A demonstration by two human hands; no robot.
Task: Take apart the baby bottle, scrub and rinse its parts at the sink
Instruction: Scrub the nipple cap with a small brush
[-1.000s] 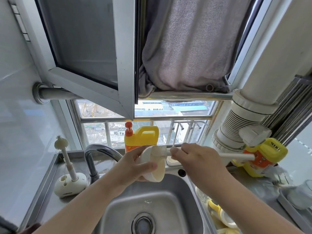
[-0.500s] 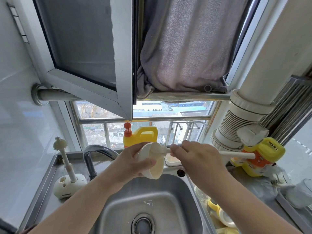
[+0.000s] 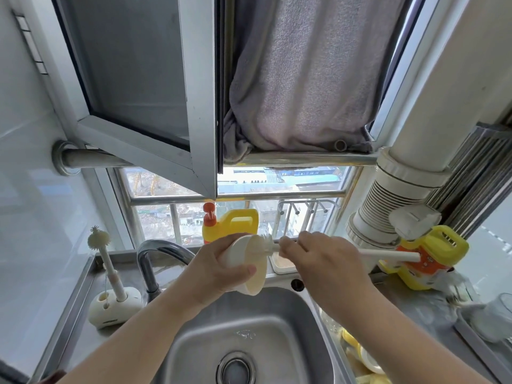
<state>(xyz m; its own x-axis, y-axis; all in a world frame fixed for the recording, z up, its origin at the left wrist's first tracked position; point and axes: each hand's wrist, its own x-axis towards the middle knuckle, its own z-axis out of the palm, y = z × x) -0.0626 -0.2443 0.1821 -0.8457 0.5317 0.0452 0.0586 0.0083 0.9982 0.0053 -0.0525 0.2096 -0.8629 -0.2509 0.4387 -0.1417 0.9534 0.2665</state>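
My left hand (image 3: 221, 268) grips a cream-white cup-shaped bottle part (image 3: 249, 266) above the steel sink (image 3: 279, 322), its open mouth facing right. My right hand (image 3: 324, 261) holds a white bottle brush (image 3: 388, 254) by its long handle. The bristle head (image 3: 264, 243) sits at the upper rim of the cup. Both hands hover over the back edge of the basin. More yellow and white bottle parts (image 3: 360, 356) lie at the sink's right side.
A curved tap (image 3: 155, 253) stands left of the hands. A small brush in a white stand (image 3: 113, 295) sits on the left counter. Yellow detergent bottles (image 3: 235, 223) (image 3: 429, 259) stand at the window and on the right. An open window frame (image 3: 202, 106) hangs overhead.
The cup and brush stay together above the sink. The brush head has shifted a little at the cup's rim, and the hands have barely moved.
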